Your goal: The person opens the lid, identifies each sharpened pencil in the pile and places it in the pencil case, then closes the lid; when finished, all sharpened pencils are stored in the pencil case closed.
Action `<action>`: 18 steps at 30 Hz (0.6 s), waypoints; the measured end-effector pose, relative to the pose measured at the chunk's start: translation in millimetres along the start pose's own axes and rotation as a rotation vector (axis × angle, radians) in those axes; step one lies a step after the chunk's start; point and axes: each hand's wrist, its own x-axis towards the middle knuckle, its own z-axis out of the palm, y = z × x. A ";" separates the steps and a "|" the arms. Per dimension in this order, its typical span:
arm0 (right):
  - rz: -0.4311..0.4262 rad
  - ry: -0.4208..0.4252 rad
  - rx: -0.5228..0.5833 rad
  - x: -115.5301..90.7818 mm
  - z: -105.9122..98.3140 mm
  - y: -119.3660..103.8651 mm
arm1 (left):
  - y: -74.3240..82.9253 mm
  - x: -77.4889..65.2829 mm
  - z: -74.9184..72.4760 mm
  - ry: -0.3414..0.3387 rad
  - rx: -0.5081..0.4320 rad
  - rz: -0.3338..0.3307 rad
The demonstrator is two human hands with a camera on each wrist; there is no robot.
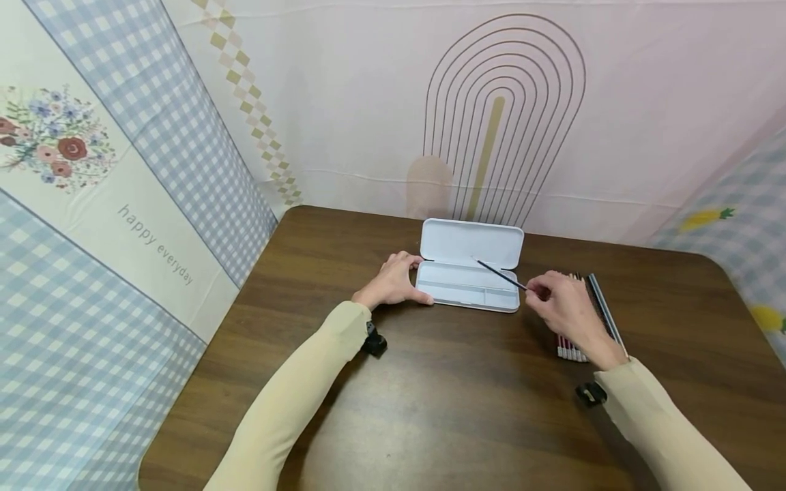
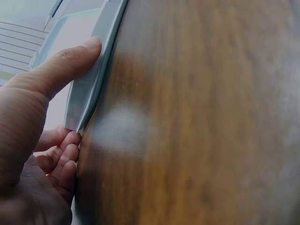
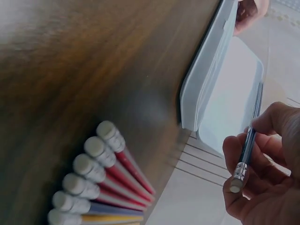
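A white pencil case (image 1: 450, 294) lies on the table with its hinged lid (image 1: 473, 243) raised at the back; its compartments hold nothing. My left hand (image 1: 393, 281) grips the case's left end, thumb (image 2: 77, 58) against the front edge and the other fingers curled at the left side. Between thumb and fingers, my right hand (image 1: 563, 303) pinches a dark pencil (image 3: 251, 136) close to its eraser end. The pencil's tip points left over the case, overlapping the lid in the head view. Under the right hand lies a row of eraser-tipped pencils (image 1: 572, 352), partly hidden.
Dark and grey long thin items (image 1: 604, 307) lie right of the pencil row. The brown wooden table (image 1: 442, 409) meets a patterned cloth backdrop (image 1: 344, 109) behind the case. Red, blue and yellow pencil shafts (image 3: 133, 176) show in the right wrist view.
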 end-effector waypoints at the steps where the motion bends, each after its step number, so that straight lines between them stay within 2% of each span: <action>1: -0.010 -0.011 0.001 2.6 2.1 -0.3 | -0.2 -0.1 0.0 -0.002 -0.002 0.000; 8: -0.038 -0.125 0.026 20.7 19.3 -4.3 | -0.8 0.7 -0.2 -0.008 0.022 0.000; 18: -0.127 -0.192 0.029 41.2 38.6 -4.9 | -1.0 1.4 -0.1 -0.010 0.004 -0.015</action>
